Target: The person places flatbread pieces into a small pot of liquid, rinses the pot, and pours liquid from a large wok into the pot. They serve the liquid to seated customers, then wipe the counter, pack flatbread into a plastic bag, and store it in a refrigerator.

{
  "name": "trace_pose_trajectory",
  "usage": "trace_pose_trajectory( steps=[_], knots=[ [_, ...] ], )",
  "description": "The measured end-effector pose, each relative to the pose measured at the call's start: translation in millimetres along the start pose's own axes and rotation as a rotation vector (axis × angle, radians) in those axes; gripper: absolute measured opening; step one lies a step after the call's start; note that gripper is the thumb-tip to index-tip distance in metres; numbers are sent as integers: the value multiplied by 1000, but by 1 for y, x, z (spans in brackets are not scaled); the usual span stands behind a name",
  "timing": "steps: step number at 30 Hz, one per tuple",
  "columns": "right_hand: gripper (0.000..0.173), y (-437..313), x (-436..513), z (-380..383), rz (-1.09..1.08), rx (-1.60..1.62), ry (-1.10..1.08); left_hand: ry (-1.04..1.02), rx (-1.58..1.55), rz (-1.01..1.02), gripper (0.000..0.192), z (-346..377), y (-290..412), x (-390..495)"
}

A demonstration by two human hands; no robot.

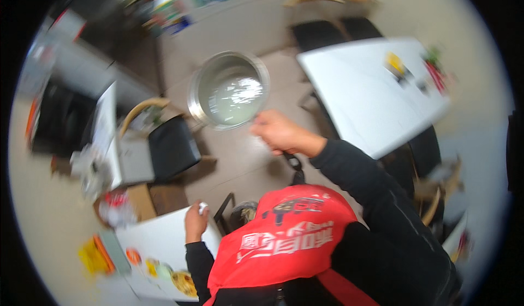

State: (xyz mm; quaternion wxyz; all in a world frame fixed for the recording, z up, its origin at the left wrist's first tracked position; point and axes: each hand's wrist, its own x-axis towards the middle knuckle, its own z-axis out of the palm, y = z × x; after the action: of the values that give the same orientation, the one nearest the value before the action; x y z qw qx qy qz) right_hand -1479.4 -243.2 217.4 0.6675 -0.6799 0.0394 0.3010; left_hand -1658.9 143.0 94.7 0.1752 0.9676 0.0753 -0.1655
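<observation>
A round metal pan (197, 104) with pale, clear-looking liquid (235, 97) inside hangs out in front of me above the floor. My right hand (282, 133) is closed around its handle, whose black end (293, 161) sticks out below the fist. Bright glare lies on the liquid. Down at the left, my left hand (195, 221) is closed on a small white object (203, 208) that is too blurred to name. This hand is beside the edge of a white table (147, 240). A red apron (286, 232) with white writing covers my front.
To the right stands a white table (348, 97) with a plant and small items, black-seated chairs (315, 35) around it. A black-seated chair (174, 148) is at left. Below it are a cardboard box (141, 201) and a waste bin (241, 216). Tiled floor (229, 158) lies between.
</observation>
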Motion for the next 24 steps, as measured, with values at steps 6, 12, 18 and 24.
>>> trace_pose_trajectory(
  steps=[6, 12, 18, 24],
  knots=[
    [21, -104, 183, 21, 73, -12, -153, -21, -259, -373, 46, -5, -50, 11],
    [27, -176, 327, 53, 68, -17, -223, -9, -290, -375, 48, -41, -81, 152],
    [28, -292, 456, 92, 46, -38, -331, 293, -376, -105, 42, -192, -54, 360],
    [23, -360, 604, 119, 9, 20, -384, 421, -328, -19, 39, -277, -71, 517]
  ],
)
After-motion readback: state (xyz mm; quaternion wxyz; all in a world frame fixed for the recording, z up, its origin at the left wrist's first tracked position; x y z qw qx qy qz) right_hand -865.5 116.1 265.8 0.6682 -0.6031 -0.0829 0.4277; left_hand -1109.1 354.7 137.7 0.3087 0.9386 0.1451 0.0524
